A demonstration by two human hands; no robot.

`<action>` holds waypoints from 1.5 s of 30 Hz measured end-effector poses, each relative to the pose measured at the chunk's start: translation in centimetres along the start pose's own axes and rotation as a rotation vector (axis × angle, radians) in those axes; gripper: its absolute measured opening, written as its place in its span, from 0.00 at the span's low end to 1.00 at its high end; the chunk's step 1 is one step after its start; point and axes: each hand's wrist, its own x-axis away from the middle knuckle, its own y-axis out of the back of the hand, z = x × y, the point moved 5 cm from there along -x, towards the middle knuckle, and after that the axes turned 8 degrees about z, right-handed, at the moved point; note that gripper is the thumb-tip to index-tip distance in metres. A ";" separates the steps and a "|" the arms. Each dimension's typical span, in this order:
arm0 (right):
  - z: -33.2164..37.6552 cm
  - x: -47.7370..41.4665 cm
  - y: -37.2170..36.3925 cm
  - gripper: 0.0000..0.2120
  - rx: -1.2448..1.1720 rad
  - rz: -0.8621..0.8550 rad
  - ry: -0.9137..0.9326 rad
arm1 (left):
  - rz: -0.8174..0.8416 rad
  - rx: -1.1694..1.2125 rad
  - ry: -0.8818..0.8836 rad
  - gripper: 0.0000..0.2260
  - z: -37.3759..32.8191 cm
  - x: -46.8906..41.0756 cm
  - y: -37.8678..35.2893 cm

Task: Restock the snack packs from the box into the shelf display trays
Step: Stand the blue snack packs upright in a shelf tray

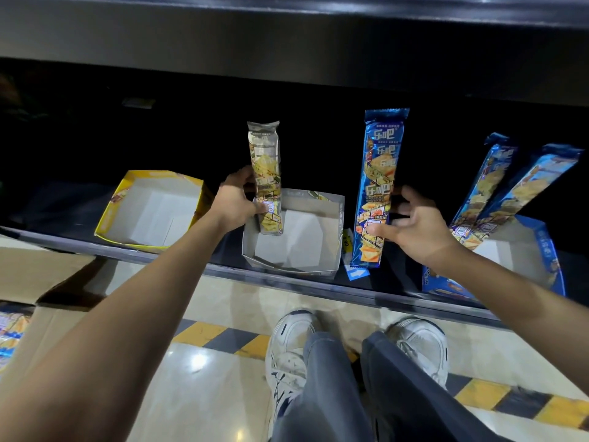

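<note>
My left hand (234, 202) grips a long grey-green snack pack (266, 164), held upright with its lower end inside the grey display tray (322, 269) on the shelf. My right hand (411, 224) holds a long blue snack pack (379, 173) upright, between the grey tray and the blue display tray (548, 256). Two blue packs (497, 186) lean inside the blue tray. A yellow display tray (111, 212) stands empty at the left. The cardboard box (41, 282) is on the floor at the lower left, with several packs (12, 333) visible in it.
The dark shelf edge (287, 282) runs across below the trays, with a price tag (352, 256) hanging from it. An upper shelf (287, 43) overhangs the trays. My shoes (290, 346) stand on a glossy floor with a yellow-black stripe (223, 339).
</note>
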 end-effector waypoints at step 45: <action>-1.5 3.8 1.9 0.25 -0.155 -0.028 0.029 | -0.161 -0.145 -0.089 0.34 -5.2 8.2 1.3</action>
